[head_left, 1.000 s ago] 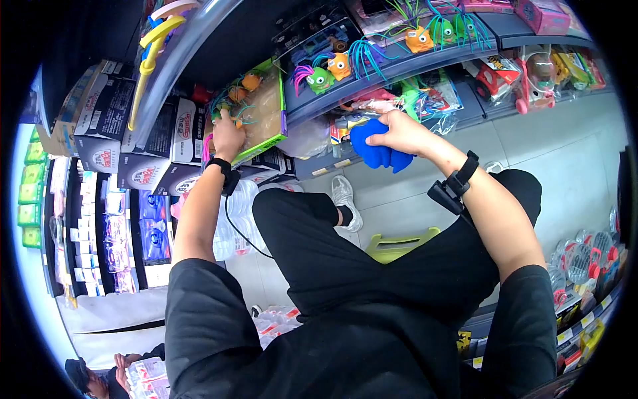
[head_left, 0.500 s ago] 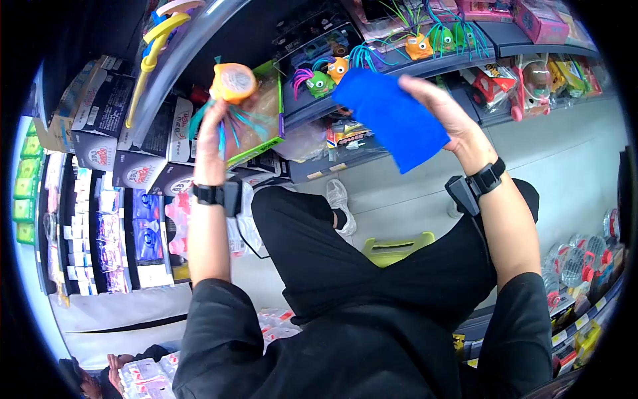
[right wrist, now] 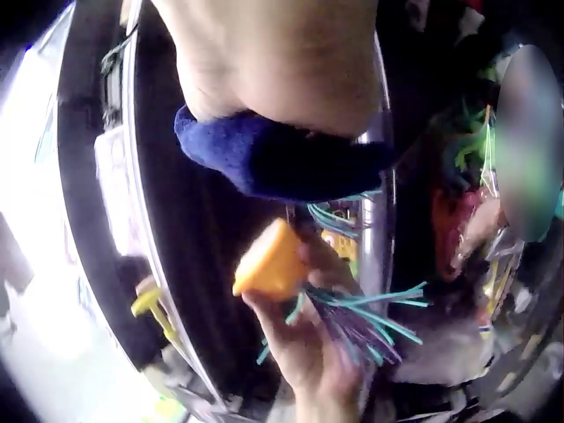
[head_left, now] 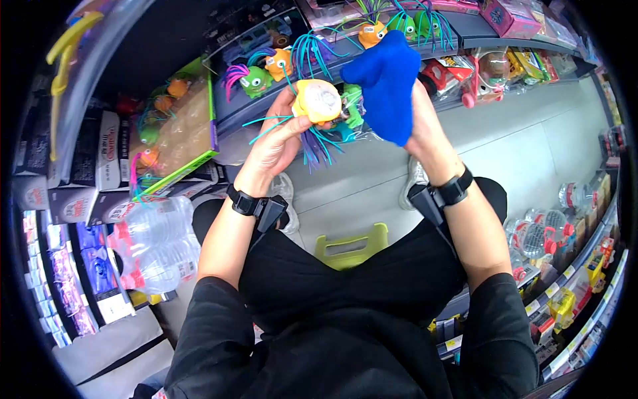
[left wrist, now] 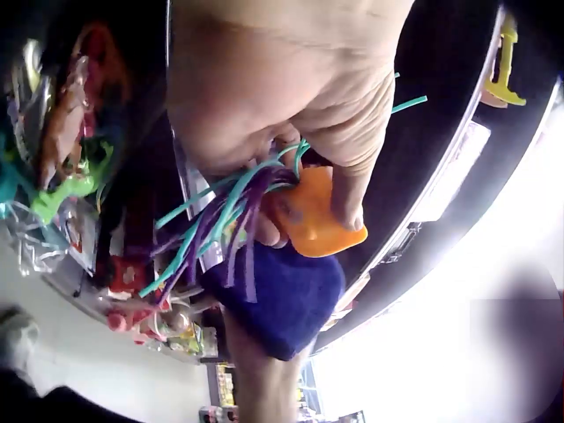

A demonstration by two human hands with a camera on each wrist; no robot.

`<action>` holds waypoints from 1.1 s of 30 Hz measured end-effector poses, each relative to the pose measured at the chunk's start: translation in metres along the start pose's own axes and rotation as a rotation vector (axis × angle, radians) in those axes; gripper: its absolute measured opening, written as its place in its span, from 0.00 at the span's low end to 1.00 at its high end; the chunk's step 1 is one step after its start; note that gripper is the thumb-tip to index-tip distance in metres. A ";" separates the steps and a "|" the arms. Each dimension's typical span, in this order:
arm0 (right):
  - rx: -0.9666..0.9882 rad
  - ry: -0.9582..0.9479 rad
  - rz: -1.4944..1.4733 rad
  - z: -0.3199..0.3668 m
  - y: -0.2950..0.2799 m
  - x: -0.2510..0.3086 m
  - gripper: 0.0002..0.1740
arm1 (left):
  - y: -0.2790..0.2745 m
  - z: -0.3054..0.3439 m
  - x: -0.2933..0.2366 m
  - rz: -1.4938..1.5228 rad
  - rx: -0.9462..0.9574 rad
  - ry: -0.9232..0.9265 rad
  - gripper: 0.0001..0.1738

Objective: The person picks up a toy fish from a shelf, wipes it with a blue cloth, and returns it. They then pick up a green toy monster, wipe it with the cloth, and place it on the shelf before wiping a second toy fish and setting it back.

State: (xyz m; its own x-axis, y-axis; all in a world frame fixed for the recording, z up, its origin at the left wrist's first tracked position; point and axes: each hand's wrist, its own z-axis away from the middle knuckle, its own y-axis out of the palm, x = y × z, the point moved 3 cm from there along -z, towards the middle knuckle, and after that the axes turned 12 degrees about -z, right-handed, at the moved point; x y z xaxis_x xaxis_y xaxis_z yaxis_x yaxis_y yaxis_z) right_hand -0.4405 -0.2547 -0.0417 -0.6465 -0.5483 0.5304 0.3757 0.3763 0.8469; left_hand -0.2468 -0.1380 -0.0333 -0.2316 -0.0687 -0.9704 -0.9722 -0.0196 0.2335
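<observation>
My left hand (head_left: 274, 145) pinches an orange toy (head_left: 318, 101) with teal and purple rubbery strands, its pale flat base turned up toward the head camera. In the left wrist view the thumb presses on the orange body (left wrist: 319, 220) and the strands hang off to one side. My right hand (head_left: 426, 130) holds a blue cloth (head_left: 389, 86), which covers most of its fingers. The cloth is beside the toy, to its right, over the shelf's front edge. Seen from the right wrist, the bunched cloth (right wrist: 256, 159) faces the toy (right wrist: 275, 260).
An open display box (head_left: 199, 143) with similar toys stands on the shelf at left. More stringy toys, such as a green one (head_left: 256, 81), line the shelf edge. A yellow-green stool (head_left: 351, 249) is between the legs; large clear bottles (head_left: 159, 246) stand at left.
My left hand has lifted the orange toy out of the display box and carried it right, in front of the body. The cloth has been raised and now bunches over my right hand.
</observation>
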 end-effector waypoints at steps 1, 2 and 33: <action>-0.095 -0.093 0.269 -0.002 -0.003 -0.008 0.19 | -0.007 -0.003 0.010 -0.050 -0.006 -0.017 0.36; -0.180 -0.181 0.544 -0.003 -0.005 -0.018 0.18 | -0.011 -0.004 0.024 -0.099 -0.071 -0.007 0.35; -0.298 0.577 -0.300 -0.023 -0.043 -0.095 0.30 | -0.010 0.008 0.046 0.066 0.084 -0.319 0.33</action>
State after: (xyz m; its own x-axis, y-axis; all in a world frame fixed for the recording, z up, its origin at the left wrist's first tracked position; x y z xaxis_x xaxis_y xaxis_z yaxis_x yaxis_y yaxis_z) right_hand -0.3801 -0.2360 -0.1271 -0.3268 -0.9349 0.1382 0.4553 -0.0276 0.8899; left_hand -0.2480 -0.1332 -0.0804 -0.2811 0.2486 -0.9269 -0.9510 0.0571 0.3037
